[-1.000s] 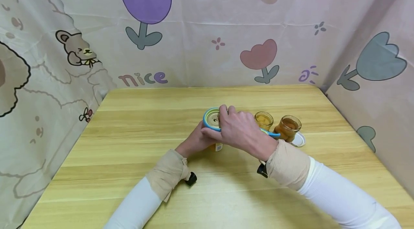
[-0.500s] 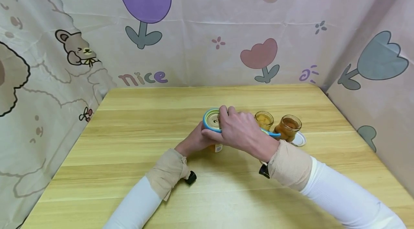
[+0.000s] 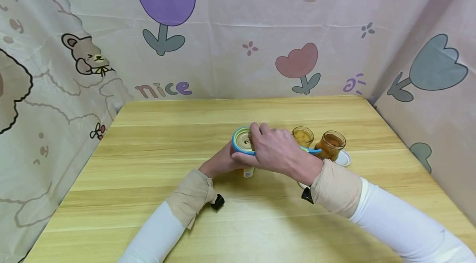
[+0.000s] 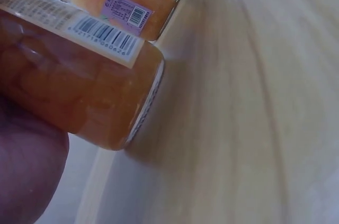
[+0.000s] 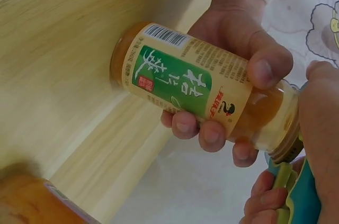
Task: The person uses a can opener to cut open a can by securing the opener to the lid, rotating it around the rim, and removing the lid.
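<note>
My left hand [image 3: 224, 159] grips a glass jar [image 5: 175, 75] of orange fruit around its body, with the thumb on one side and the fingers on the other. The jar has a cream and green label and a gold lid [image 3: 243, 141]. Around the lid sits the ring of a blue and green jar opener [image 5: 304, 192]. My right hand [image 3: 275, 149] holds the opener from above, its fingers curled round the handles. Part of the lid is hidden beneath that hand. In the left wrist view, the jar's base [image 4: 145, 107] is close to the wooden table; contact is unclear.
To the right stand two uncovered glass jars, one with yellow fruit [image 3: 302, 136] and one with brownish contents [image 3: 331, 144]. A white lid [image 3: 344, 158] lies beside the brown one. Another pale rim [image 3: 302, 185] shows partly under my right wrist. A printed curtain [image 3: 223, 48] hangs behind the table.
The opener's ring and the jar top have come slightly nearer to me. My right wrist has shifted a little rightward and nearer. Both hands keep their hold.
</note>
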Action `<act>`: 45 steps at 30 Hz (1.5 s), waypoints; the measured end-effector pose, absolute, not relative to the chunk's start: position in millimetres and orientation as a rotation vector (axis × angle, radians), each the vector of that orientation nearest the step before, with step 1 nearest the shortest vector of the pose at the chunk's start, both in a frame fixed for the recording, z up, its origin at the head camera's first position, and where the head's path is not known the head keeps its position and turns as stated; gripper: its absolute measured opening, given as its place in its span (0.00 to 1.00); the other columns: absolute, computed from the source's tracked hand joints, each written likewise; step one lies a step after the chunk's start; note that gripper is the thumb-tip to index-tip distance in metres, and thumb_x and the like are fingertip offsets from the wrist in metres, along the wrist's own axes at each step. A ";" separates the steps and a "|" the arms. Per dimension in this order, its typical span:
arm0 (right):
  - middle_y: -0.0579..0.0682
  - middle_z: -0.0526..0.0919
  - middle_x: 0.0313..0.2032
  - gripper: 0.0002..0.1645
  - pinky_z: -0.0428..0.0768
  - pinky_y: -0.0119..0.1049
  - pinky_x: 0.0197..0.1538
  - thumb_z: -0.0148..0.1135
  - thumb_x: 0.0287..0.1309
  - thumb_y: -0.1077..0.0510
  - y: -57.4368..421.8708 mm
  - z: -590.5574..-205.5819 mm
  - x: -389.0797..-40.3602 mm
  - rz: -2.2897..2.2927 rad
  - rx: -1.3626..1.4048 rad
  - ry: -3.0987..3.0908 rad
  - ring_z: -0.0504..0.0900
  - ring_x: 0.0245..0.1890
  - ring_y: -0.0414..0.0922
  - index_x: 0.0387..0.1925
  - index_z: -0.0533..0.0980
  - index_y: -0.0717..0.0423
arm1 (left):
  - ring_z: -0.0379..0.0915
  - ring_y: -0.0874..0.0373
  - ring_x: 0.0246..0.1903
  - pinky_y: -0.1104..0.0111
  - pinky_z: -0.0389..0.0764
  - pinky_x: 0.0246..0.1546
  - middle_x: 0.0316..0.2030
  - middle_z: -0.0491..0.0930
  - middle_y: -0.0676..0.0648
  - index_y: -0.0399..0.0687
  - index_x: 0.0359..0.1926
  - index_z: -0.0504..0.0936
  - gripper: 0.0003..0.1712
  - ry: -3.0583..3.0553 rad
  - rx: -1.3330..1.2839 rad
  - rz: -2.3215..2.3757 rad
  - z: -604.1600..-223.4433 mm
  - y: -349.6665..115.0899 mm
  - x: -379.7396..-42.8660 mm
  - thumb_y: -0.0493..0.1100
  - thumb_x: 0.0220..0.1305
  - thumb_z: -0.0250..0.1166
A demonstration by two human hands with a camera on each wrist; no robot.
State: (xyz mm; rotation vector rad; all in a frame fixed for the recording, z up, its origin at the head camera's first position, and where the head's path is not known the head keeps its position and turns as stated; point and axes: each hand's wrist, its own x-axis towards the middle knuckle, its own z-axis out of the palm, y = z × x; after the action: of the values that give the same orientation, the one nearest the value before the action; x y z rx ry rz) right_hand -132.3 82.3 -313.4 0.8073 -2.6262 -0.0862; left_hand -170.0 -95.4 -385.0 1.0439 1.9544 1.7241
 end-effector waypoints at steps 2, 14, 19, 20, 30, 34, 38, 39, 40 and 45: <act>0.45 0.62 0.20 0.41 0.62 0.32 0.11 0.41 0.51 0.17 82.8 -313.3 -132.3 -0.077 0.826 -2.624 0.62 0.10 0.41 0.29 0.63 0.51 | 0.64 0.47 0.57 0.58 0.68 0.60 0.60 0.65 0.36 0.37 0.69 0.52 0.42 1.949 1.041 1.715 -389.7 -96.1 -172.5 0.31 0.59 0.64; 0.43 0.64 0.22 0.41 0.64 0.31 0.14 0.38 0.52 0.16 89.5 -314.1 -134.1 -0.027 0.985 -2.595 0.65 0.14 0.40 0.34 0.64 0.50 | 0.65 0.49 0.57 0.59 0.71 0.58 0.61 0.65 0.38 0.40 0.69 0.54 0.43 1.827 1.042 1.719 -408.3 -98.0 -179.2 0.35 0.56 0.68; 0.43 0.63 0.21 0.41 0.62 0.32 0.13 0.41 0.52 0.17 91.9 -313.7 -135.8 -0.035 1.041 -2.532 0.63 0.12 0.39 0.34 0.64 0.51 | 0.65 0.48 0.57 0.58 0.71 0.58 0.61 0.65 0.38 0.41 0.68 0.54 0.45 1.800 1.024 1.706 -405.7 -98.3 -177.2 0.40 0.55 0.70; 0.43 0.63 0.21 0.41 0.62 0.32 0.13 0.41 0.52 0.17 92.6 -313.9 -136.0 -0.036 1.050 -2.523 0.63 0.12 0.39 0.34 0.64 0.51 | 0.65 0.48 0.57 0.58 0.70 0.59 0.61 0.65 0.38 0.41 0.69 0.54 0.46 1.797 1.016 1.704 -405.5 -98.3 -176.7 0.40 0.55 0.70; 0.42 0.66 0.24 0.44 0.65 0.32 0.14 0.43 0.50 0.17 97.2 -314.0 -139.3 -0.016 1.123 -2.477 0.65 0.14 0.38 0.40 0.67 0.52 | 0.64 0.48 0.57 0.58 0.71 0.58 0.61 0.64 0.38 0.41 0.69 0.54 0.45 1.757 1.033 1.692 -403.8 -97.4 -175.0 0.37 0.55 0.69; 0.42 0.67 0.25 0.46 0.67 0.32 0.14 0.44 0.50 0.17 99.3 -312.6 -140.9 -0.024 1.138 -2.478 0.65 0.14 0.39 0.44 0.67 0.54 | 0.65 0.49 0.56 0.59 0.71 0.58 0.61 0.64 0.37 0.40 0.68 0.54 0.44 1.732 1.033 1.701 -402.4 -96.4 -175.6 0.35 0.56 0.68; 0.43 0.67 0.26 0.48 0.68 0.33 0.15 0.43 0.51 0.17 100.6 -310.5 -143.0 -0.044 1.163 -2.484 0.66 0.15 0.39 0.47 0.67 0.55 | 0.65 0.50 0.56 0.59 0.71 0.58 0.60 0.65 0.38 0.40 0.68 0.54 0.44 1.726 1.029 1.706 -401.4 -95.9 -175.7 0.35 0.55 0.69; 0.43 0.68 0.27 0.48 0.68 0.33 0.15 0.43 0.51 0.17 100.9 -309.9 -143.4 -0.046 1.173 -2.485 0.66 0.15 0.39 0.48 0.67 0.55 | 0.66 0.50 0.55 0.59 0.71 0.58 0.60 0.65 0.37 0.39 0.68 0.54 0.44 1.727 1.034 1.708 -401.1 -95.9 -175.5 0.35 0.55 0.69; 0.43 0.68 0.27 0.48 0.69 0.33 0.15 0.43 0.51 0.17 101.1 -309.4 -143.9 -0.048 1.184 -2.488 0.66 0.15 0.39 0.48 0.67 0.55 | 0.66 0.50 0.55 0.59 0.71 0.58 0.60 0.65 0.37 0.39 0.68 0.54 0.44 1.731 1.043 1.707 -401.1 -96.0 -175.5 0.35 0.55 0.69; 0.42 0.67 0.28 0.48 0.67 0.31 0.16 0.42 0.51 0.17 103.2 -307.1 -146.3 -0.042 1.225 -2.506 0.66 0.15 0.38 0.50 0.66 0.54 | 0.66 0.50 0.55 0.58 0.71 0.58 0.59 0.65 0.37 0.39 0.67 0.55 0.43 1.723 1.075 1.703 -401.3 -96.0 -175.7 0.36 0.55 0.70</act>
State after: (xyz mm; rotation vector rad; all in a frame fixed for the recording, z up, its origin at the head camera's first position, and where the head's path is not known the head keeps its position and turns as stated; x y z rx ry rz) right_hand -146.3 103.2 -307.1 1.2250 -2.5063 -0.0421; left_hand -175.7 -96.0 -401.3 1.0750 1.7226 1.7032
